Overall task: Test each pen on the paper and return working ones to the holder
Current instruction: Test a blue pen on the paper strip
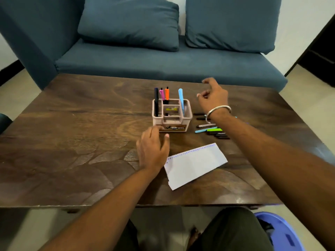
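the loose pens (pixel 212 128) are lying in a small heap on the coffee table (pixel 72 142), toward its right edge and just to the right of the pink pen holder (pixel 171 115), and the coming pick is probably turning on that spot: it is sitting directly under the right wrist, while the right hand (pixel 213 96) is hovering above and slightly beyond it, toward the sofa-side edge. that hand is grasping nothing, its fingers loosely curled in the air. most of the heap's pens are lying with their long axes running roughly left to right across the table, a light blue one and a green one among darker ones, so a reach from the right would likely be meeting them crosswise. the left hand (pixel 153 148) is hanging relaxed and empty near the holder's front left corner, seemingly touching it, and just left of the paper (pixel 195 164), which is lying toward the near edge. the holder is carrying four upright pens: black, pink, orange, light blue. the right hand looks the nearer one to the heap.
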